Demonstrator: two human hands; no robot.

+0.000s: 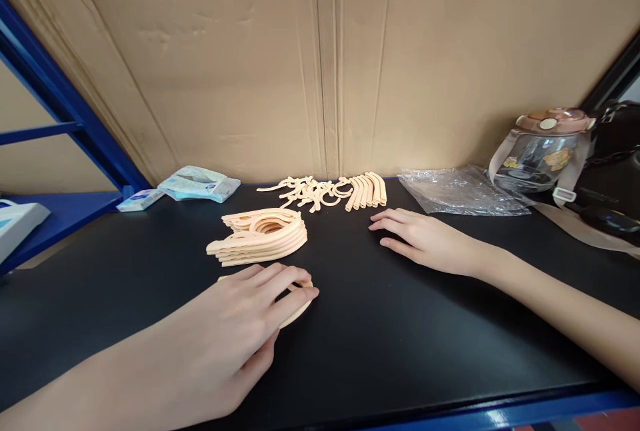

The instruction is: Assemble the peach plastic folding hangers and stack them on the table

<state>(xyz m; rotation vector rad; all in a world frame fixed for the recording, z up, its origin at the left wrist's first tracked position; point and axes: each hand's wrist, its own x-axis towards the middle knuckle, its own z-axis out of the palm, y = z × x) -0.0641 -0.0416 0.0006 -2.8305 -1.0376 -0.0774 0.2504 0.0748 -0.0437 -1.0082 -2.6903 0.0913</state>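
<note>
My left hand [260, 311] is closed over a beige plastic piece, which looks like a folded hanger [299, 313]; most of it is hidden under my palm and fingers. Just beyond that hand lies a stack of similar folded hangers [260, 239]. My right hand [423, 238] hovers over or rests on the black tabletop, holding nothing, its fingers stretched out and apart. Nearest to its fingertips is a row of curved beige hanger arms [367, 191]. To the left of that row is a loose heap of beige hooks [315, 192].
A black tabletop [380, 344] meets a cardboard wall [225, 64]. Clear plastic bags [460, 190] and a strapped drink bottle [537, 154] stand at the right, beside a black bag [617, 171]. Tissue packs [200, 184] lie back left, near a blue frame [85, 124].
</note>
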